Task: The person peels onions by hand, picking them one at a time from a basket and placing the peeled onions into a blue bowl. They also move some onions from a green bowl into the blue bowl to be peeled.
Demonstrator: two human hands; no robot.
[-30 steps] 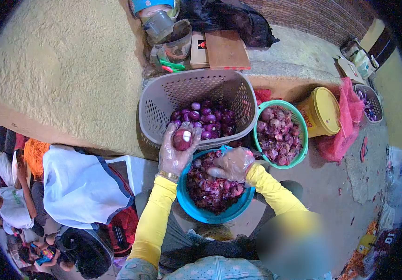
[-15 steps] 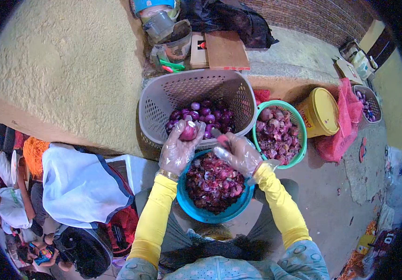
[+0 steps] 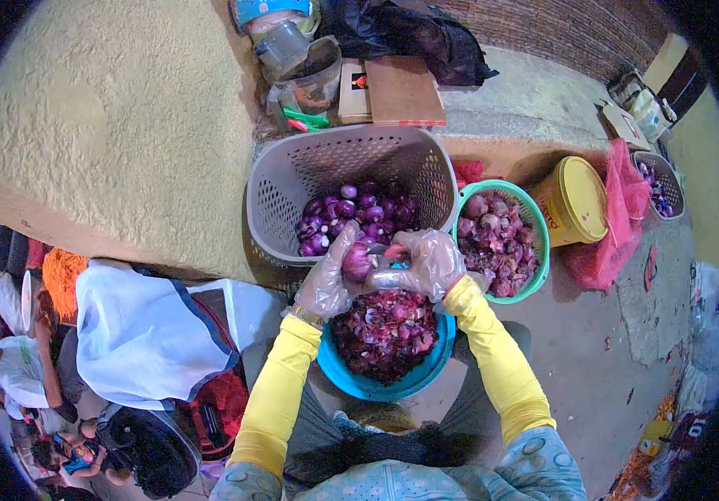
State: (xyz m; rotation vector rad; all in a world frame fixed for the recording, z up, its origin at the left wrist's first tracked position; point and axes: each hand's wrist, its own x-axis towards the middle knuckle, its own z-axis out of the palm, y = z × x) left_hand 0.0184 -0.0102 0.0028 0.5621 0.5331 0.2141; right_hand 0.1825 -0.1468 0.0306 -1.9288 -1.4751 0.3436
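Note:
My left hand (image 3: pixel 324 282), in a clear plastic glove, is closed around a red onion (image 3: pixel 358 264). In my gloved right hand (image 3: pixel 433 265) is a small knife (image 3: pixel 395 251) with a reddish handle, its blade up against the onion. Both hands are close together over the far rim of a blue basin (image 3: pixel 376 391), which holds a heap of onion skins (image 3: pixel 383 338). Just beyond them a grey perforated basket (image 3: pixel 326 154) contains shiny purple onions (image 3: pixel 368 204). To the right, a green basket (image 3: pixel 545 255) is filled with dry-skinned onions (image 3: pixel 497 242).
A yellow bucket (image 3: pixel 581 204), a pink mesh bag (image 3: pixel 618 234) and another grey basket (image 3: pixel 668 196) stand farther right. A raised ledge (image 3: pixel 117 125) runs behind the baskets. White cloth (image 3: pixel 146 334) covers something at left, where other people (image 3: pixel 21 367) sit.
My hands have come together, lower and nearer the blue basin. The knife has moved from beside the onion to against it, and the onion has turned in my left hand.

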